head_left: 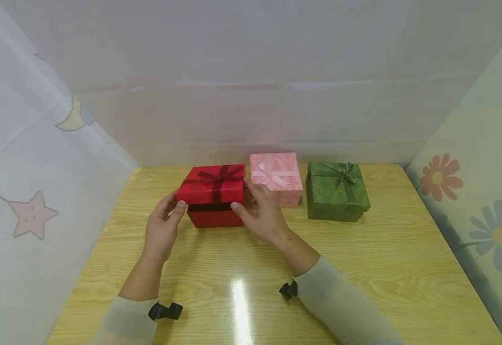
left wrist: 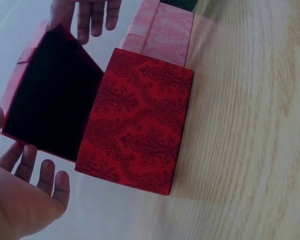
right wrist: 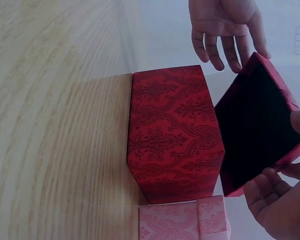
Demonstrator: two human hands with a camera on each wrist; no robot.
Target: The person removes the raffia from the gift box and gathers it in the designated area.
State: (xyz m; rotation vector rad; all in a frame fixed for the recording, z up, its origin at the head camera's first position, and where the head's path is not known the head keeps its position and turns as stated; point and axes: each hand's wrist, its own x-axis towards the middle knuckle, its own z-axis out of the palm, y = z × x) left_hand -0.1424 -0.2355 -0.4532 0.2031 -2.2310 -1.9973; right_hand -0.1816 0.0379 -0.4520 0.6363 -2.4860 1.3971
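A red gift-box lid with a dark ribbon bow is tilted up at its front edge over its red patterned box base. My left hand pinches the lid's left side, thumb at the front corner. On the opposite side my right hand grips the lid, thumb near its front right corner. Both wrist views look into the lid's dark inside, while its far edge stays by the top of the base. The base stands on the table, and neither hand is on it.
Just right of the red box stands a pink gift box with a pink bow. A green gift box with a green bow is farther right. All three are toward the back of the wooden table, near the pale curtain.
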